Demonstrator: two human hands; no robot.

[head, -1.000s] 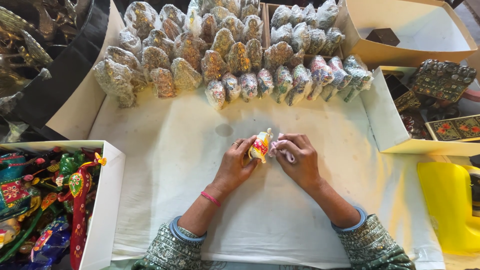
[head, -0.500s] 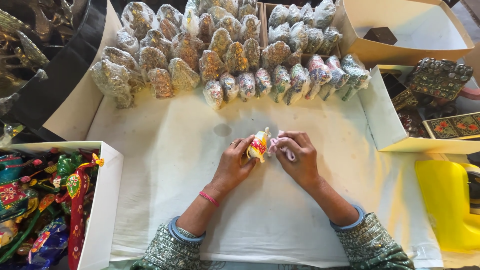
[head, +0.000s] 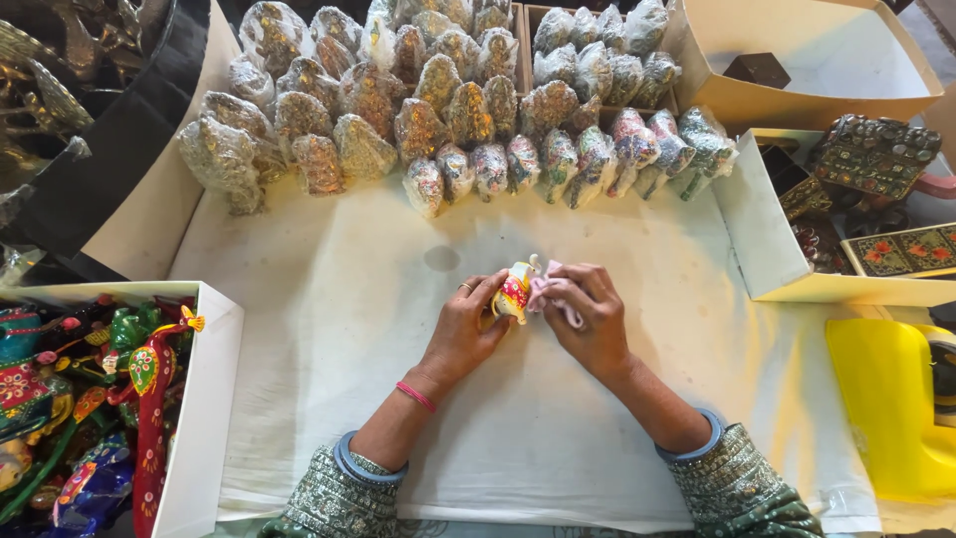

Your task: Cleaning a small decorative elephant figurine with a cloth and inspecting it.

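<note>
My left hand (head: 466,329) grips a small painted figurine (head: 516,291), white with red, yellow and green patterns, over the middle of a white cloth (head: 329,329). My right hand (head: 590,317) presses a small pink rag (head: 550,295) against the figurine's right side. Both hands meet at the figurine. A pink band sits on my left wrist, and blue bangles and green patterned sleeves show on both forearms.
Several plastic-wrapped ornaments (head: 448,110) lie in rows at the back. A white box (head: 204,399) of colourful painted figures stands at the left. Open cardboard boxes (head: 827,60) and decorated boxes (head: 876,154) are at the right, with a yellow object (head: 891,408) near the front right.
</note>
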